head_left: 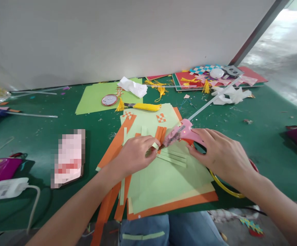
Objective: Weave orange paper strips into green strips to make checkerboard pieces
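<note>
Green bench (271, 143) against a pale wall (112, 41), messy with scraps. Left hand (139, 153): grip pinched on a small pale green paper strip (155, 146), just beside short orange strips (160, 132) at the middle of the work. Right hand (215, 147): grip wrapped round the handle of a pink hot glue gun (185, 128), nozzle aimed at the left fingertips; contact with paper, can't tell. Clear glue stick (204, 104) sticks out of its back. Both hands over pale green sheets (158, 191), orange paper (174, 206) underneath. Loose pale green strips (172, 159) lie under the nozzle; small orange checkered weave (161, 118) farther up the sheet. Beyond: yellow utility knife (147, 107), crumpled white tissue (133, 87). Phone (71, 157), pixelated, left. Yellow ring (225, 188) partly hidden by right wrist.
</note>
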A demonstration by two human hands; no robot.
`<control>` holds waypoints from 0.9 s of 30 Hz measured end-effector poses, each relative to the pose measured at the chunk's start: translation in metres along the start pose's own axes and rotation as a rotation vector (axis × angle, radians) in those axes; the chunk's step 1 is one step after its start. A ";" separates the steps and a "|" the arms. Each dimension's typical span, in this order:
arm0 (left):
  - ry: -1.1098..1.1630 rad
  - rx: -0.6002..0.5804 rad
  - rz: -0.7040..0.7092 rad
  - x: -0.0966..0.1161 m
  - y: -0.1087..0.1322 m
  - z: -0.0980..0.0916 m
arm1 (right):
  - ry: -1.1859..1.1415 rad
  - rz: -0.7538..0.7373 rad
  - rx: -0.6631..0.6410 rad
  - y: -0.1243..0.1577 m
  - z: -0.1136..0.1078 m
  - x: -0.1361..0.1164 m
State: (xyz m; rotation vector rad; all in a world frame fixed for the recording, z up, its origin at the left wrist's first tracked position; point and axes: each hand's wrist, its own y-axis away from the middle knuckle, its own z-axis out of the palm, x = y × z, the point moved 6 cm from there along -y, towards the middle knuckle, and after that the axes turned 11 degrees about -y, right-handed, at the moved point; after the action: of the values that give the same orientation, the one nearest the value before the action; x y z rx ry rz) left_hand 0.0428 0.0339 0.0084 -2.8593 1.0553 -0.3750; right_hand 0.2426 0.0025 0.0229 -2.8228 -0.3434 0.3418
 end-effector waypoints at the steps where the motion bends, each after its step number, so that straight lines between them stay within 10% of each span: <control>1: -0.001 -0.003 0.002 0.000 0.000 0.000 | 0.004 -0.004 -0.001 0.000 0.000 0.000; 27: 0.016 -0.025 -0.007 0.000 0.001 0.001 | 0.014 -0.026 -0.034 0.001 -0.002 0.001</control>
State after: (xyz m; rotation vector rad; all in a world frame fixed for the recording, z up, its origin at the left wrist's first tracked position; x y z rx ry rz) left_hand 0.0423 0.0332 0.0074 -2.8872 1.0607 -0.3887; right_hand 0.2445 0.0014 0.0239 -2.8500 -0.3857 0.3140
